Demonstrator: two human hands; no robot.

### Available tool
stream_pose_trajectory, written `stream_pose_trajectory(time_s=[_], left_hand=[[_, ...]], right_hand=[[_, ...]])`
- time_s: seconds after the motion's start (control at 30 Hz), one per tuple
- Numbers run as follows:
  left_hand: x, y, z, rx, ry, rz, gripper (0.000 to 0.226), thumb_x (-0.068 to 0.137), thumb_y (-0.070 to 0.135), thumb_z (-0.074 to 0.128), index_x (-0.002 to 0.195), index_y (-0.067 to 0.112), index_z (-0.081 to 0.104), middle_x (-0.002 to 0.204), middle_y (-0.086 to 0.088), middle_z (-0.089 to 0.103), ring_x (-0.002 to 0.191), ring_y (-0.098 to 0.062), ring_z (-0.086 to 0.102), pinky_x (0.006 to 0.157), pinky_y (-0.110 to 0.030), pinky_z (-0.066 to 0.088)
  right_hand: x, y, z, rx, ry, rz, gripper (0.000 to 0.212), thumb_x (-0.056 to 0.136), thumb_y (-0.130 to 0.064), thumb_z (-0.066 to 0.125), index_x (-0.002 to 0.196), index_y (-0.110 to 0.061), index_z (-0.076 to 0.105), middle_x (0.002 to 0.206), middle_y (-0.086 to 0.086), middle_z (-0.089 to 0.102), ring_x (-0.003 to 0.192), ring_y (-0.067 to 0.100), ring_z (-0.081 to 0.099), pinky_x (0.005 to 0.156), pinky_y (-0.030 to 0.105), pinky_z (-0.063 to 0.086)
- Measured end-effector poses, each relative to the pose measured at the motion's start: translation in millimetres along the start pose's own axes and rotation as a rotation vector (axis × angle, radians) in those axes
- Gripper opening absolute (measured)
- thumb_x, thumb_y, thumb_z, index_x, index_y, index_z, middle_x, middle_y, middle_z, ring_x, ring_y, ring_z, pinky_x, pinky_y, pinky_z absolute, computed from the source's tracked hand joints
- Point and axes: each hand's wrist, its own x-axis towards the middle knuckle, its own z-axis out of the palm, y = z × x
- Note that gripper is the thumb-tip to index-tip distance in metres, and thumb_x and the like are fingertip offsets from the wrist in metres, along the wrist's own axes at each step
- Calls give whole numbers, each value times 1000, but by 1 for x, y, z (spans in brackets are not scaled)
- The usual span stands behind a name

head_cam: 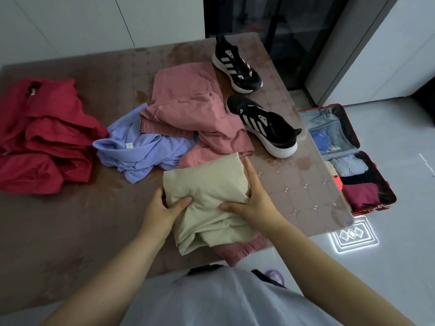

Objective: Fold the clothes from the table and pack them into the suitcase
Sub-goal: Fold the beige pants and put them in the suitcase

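Head camera looks forward and down, close over the table (70,227).

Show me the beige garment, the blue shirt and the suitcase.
beige garment (207,182): head view, on its smooth top fold.
blue shirt (143,155): head view, on the cloth just below its collar label.
suitcase (369,208): head view, on its near red rim.

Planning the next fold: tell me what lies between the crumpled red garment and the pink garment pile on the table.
A crumpled light-blue fabric shirt lies between the red garment and the pink pile, as the head view shows.
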Motion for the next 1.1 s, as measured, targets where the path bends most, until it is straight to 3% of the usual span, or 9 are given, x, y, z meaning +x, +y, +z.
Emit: stream_pose_trajectory(time_s=[0.1, 0.17, 0.3, 0.37, 0.47, 0.57, 0.8, 0.93, 1.1], left_hand=[[-16, 30, 23, -74, -36, 177, 65, 57, 33, 86, 109, 38, 48, 104, 25, 61, 97, 12, 58, 75, -7, 46], [-28, 46, 50, -84, -97, 200, 86, 40, 56, 86, 114, 39, 47, 107, 26, 63, 104, 5, 58, 83, -14, 48], [-51, 62, 128, -179, -240, 150, 108, 25, 63, 87, 115, 12, 56, 93, 14, 71, 88, 3, 65, 72, -12, 50], [-66, 69, 177, -185, -257, 123, 95, 34, 54, 89, 112, 9, 57, 89, 12, 73, 85, -2, 67, 67, -11, 50], [-83, 73, 254, -212, -271, 36, 44, 61, 27, 78, 100, 13, 64, 81, 8, 73, 83, -15, 68, 60, -15, 51], [-92, 72, 322, -196, -303, -45, 55, 58, 33, 78, 107, 11, 65, 92, -2, 74, 87, -21, 70, 68, -29, 54], [-74, 78, 447, -25, -388, -79, 76, 51, 48, 87, 114, 18, 59, 103, -1, 70, 95, -21, 67, 85, -38, 54], [-59, 72, 505, 71, -446, -102, 66, 76, 39, 72, 129, 16, 41, 120, 1, 58, 105, -16, 58, 87, -30, 46], [-37, 49, 564, 96, -676, -220, 109, 74, 30, 79, 148, 36, -1, 144, 4, 33, 129, -16, 42, 109, -38, 35]], right_hand=[[-15, -10, -35, 142, 30, -39, 98, 67, -1, 81, 146, -25, 28, 136, -20, 46, 114, -16, 48, 88, 7, 43], [-32, -13, -67, 235, 27, -40, 70, 62, -2, 79, 124, -21, 54, 116, -7, 68, 105, 5, 63, 82, 20, 51], [-68, -3, -142, 333, -7, -15, 38, 61, -2, 75, 97, -11, 65, 92, 1, 74, 87, 15, 69, 73, 26, 54], [-88, 8, -183, 346, 30, 5, 42, 64, 1, 78, 102, -10, 64, 94, 2, 73, 90, 17, 68, 74, 28, 55], [-120, 32, -244, 357, 82, 46, 46, 71, -8, 77, 113, -15, 59, 104, 2, 71, 100, 20, 66, 86, 34, 55], [-149, 56, -297, 397, 83, 124, 50, 76, -8, 73, 118, -28, 53, 111, 0, 69, 105, 20, 65, 89, 35, 54], [-164, 107, -399, 376, 270, 215, 98, 60, -15, 88, 141, -31, 35, 128, -3, 59, 114, 17, 59, 95, 41, 51], [-152, 132, -440, 409, 505, 242, 76, 69, 1, 80, 130, -26, 44, 115, -1, 63, 103, 16, 64, 84, 36, 57], [-125, 168, -494, 362, 620, 442, 66, 71, -8, 81, 127, -17, 47, 118, 8, 61, 102, 24, 62, 85, 39, 54]])
